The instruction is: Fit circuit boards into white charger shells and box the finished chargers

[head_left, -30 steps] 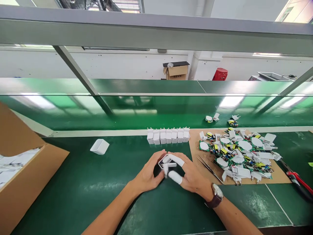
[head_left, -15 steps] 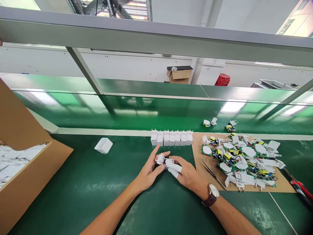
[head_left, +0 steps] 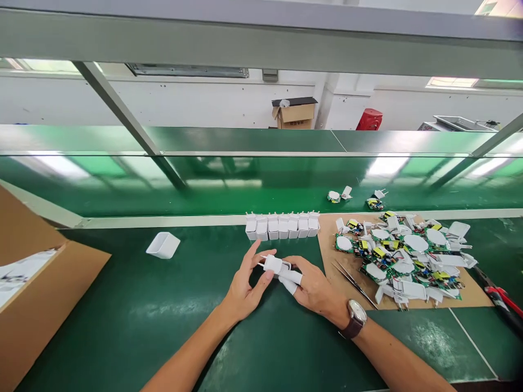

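Between both hands, above the green bench, is a white plug adapter (head_left: 273, 263) with its pins pointing left. My left hand (head_left: 244, 291) pinches the pin end between thumb and fingers, with the index finger stretched out beyond it. From the other side my right hand (head_left: 316, 286) grips the adapter's body; white covers sit on some of its fingers and hide part of the body. Just beyond the hands stands a row of several white adapter housings (head_left: 283, 226) with pin caps on top. A single white housing (head_left: 163, 245) lies farther left.
On a cardboard sheet (head_left: 327, 234) at the right lies a heap of circuit boards with white plug parts (head_left: 402, 267). Tweezers (head_left: 354, 284) rest beside it, and red-and-black pliers (head_left: 504, 302) at its right. An open carton (head_left: 61, 294) stands left; a metal bar crosses overhead.
The white pin cap, earlier tilted above the body, now sits flatter in line with it. The camera view has tipped downward slightly; both hands stay in nearly the same place.
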A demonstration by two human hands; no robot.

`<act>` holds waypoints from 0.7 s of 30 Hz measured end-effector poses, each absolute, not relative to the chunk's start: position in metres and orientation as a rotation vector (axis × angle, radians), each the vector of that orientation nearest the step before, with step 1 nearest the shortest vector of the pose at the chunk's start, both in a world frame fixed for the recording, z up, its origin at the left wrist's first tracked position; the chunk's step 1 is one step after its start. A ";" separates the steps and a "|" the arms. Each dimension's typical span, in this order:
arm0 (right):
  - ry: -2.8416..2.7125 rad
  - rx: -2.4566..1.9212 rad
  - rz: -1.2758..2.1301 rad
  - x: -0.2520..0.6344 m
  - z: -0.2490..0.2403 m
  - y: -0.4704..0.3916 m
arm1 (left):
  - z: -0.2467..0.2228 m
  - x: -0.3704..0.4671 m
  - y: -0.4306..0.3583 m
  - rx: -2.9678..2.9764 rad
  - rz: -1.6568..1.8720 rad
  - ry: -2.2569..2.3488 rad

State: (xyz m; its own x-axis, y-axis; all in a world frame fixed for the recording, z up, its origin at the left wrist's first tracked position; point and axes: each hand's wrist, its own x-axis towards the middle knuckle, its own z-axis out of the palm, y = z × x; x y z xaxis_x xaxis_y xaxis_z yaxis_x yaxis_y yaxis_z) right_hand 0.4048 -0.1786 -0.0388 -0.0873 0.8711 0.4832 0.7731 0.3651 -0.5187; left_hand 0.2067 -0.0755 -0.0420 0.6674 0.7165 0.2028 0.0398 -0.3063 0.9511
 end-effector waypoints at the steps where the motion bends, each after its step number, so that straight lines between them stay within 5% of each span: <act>1: -1.866 -1.436 0.166 0.405 -0.038 -0.180 | -0.043 0.206 -0.074 1.788 0.788 0.584; 15: -1.964 -1.535 0.222 0.401 -0.036 -0.180 | -0.054 0.209 -0.074 1.759 0.722 0.753; 21: -1.961 -1.498 0.401 0.424 0.010 -0.177 | -0.050 0.207 -0.078 1.736 0.662 0.817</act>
State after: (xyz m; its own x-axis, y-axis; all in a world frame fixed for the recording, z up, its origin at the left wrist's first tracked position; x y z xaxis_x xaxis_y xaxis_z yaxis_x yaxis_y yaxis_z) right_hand 0.4239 -0.1774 0.0099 -0.1543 0.9426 0.2963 0.7508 0.3068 -0.5850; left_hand 0.2070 -0.0775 -0.0500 0.6124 0.7894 0.0417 0.2045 -0.2092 0.9562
